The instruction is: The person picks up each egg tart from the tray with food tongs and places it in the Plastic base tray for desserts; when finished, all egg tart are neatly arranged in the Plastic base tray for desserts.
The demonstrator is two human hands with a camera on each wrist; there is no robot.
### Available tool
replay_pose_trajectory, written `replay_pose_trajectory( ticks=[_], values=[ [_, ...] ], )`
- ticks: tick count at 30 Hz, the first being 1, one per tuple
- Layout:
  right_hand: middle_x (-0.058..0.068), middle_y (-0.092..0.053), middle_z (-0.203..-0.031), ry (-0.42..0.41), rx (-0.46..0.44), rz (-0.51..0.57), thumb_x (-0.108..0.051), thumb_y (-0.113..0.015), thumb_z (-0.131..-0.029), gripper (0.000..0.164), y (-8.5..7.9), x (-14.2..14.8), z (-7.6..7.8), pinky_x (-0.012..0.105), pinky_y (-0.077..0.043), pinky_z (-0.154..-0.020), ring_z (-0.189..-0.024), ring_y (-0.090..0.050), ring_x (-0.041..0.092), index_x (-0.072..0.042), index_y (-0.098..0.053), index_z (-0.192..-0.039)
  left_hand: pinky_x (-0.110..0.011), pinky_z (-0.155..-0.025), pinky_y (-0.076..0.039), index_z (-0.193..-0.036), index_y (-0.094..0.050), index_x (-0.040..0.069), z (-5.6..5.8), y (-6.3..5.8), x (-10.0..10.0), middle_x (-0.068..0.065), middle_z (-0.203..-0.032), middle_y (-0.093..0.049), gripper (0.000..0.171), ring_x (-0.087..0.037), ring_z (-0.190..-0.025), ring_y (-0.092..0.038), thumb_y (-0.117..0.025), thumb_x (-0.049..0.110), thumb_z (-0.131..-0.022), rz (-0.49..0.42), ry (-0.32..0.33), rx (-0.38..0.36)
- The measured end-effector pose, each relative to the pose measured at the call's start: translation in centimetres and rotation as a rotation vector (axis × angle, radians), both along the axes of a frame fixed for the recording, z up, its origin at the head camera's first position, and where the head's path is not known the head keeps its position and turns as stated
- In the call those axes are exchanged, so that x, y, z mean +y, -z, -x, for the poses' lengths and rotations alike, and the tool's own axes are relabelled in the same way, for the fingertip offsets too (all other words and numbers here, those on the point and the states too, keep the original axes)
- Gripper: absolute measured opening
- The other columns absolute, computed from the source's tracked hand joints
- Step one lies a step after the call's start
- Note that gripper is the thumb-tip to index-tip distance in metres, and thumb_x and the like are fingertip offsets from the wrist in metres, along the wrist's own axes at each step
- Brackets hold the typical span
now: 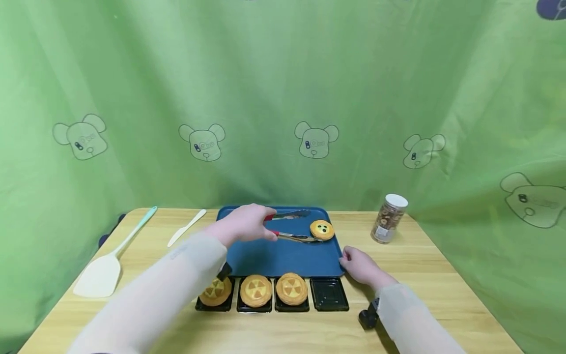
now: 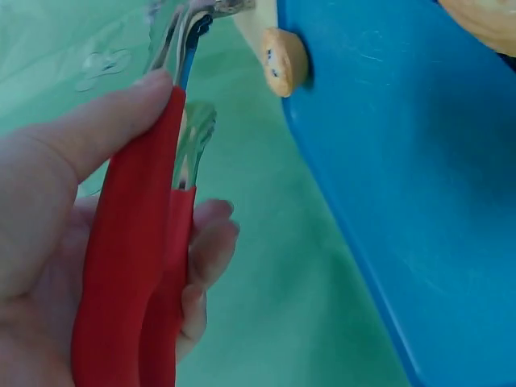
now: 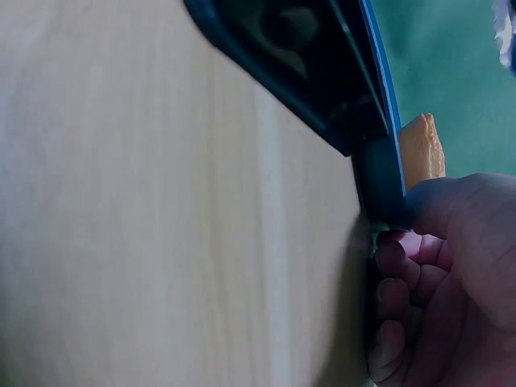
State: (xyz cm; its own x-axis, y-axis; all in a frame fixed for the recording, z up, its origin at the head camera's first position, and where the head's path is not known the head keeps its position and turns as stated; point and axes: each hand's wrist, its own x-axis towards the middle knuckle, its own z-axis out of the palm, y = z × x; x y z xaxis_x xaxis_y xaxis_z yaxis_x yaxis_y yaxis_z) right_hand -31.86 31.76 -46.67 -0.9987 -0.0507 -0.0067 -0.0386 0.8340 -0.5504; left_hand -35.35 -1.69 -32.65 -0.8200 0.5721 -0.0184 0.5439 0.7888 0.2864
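Observation:
My left hand (image 1: 249, 223) holds a pair of metal tongs (image 2: 133, 242) by their red handles, thumb on one handle and fingers on the other. The tongs' arms are spread over the blue tray (image 1: 283, 258). Toward the tray's right side lies a small round egg tart (image 1: 322, 229) with dark dots on top; the nearer arm's tip reaches its near edge in the head view. At the tray's near right corner, my right hand (image 1: 362, 267) pinches the rim between thumb and curled fingers, as the right wrist view shows.
Before the tray, three tarts with patterned tops sit in black square holders (image 1: 256, 309); a fourth holder (image 1: 329, 295) ends the row. A white spatula (image 1: 100, 275) and a cream knife (image 1: 186, 227) lie left. A white-lidded jar (image 1: 388, 219) stands right, a green curtain (image 1: 265, 73) behind.

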Motion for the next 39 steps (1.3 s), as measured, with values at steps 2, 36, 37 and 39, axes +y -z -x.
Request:
replay_pose_trajectory(
  ticks=[2, 36, 37, 39],
  values=[
    [0.005, -0.043, -0.069, 0.006, 0.001, -0.001, -0.011, -0.056, -0.099, 0.023, 0.0, 0.0, 0.1, 0.034, -0.035, -0.062, -0.064, -0.045, 0.021, -0.008, -0.046, -0.078, -0.039, -0.094, -0.047, -0.147, -0.049, 0.013, 0.7, 0.5, 0.9, -0.004, -0.128, -0.062, 0.077, -0.021, -0.109, -0.059, -0.077, 0.046, -0.084, 0.003, -0.017, 0.006],
    [0.006, -0.044, -0.069, 0.029, 0.002, 0.012, -0.011, -0.056, -0.099, 0.023, 0.2, 0.0, -0.1, 0.034, -0.035, -0.062, -0.064, -0.046, 0.021, -0.008, -0.047, -0.078, -0.039, -0.097, -0.045, -0.136, -0.061, 0.015, 4.4, 5.0, 8.0, -0.001, -0.131, -0.061, 0.06, -0.021, -0.117, -0.056, -0.078, 0.042, -0.085, 0.026, -0.132, -0.079],
    [0.006, -0.044, -0.068, 0.027, 0.002, 0.011, -0.011, -0.056, -0.098, 0.023, 0.2, 0.0, -0.1, 0.034, -0.035, -0.062, -0.064, -0.046, 0.021, -0.008, -0.047, -0.078, -0.039, -0.097, -0.046, -0.136, -0.062, 0.016, 4.4, 5.1, 8.0, -0.001, -0.131, -0.061, 0.059, -0.021, -0.116, -0.057, -0.077, 0.042, -0.085, 0.025, -0.129, -0.076],
    [0.006, -0.044, -0.069, 0.023, 0.002, 0.009, -0.012, -0.056, -0.099, 0.023, 0.2, -0.1, 0.0, 0.034, -0.035, -0.062, -0.064, -0.046, 0.021, -0.008, -0.047, -0.078, -0.039, -0.096, -0.046, -0.136, -0.062, 0.016, 4.4, 5.2, 7.9, -0.001, -0.13, -0.061, 0.058, -0.02, -0.115, -0.057, -0.077, 0.042, -0.086, 0.026, -0.13, -0.078]
  ],
)
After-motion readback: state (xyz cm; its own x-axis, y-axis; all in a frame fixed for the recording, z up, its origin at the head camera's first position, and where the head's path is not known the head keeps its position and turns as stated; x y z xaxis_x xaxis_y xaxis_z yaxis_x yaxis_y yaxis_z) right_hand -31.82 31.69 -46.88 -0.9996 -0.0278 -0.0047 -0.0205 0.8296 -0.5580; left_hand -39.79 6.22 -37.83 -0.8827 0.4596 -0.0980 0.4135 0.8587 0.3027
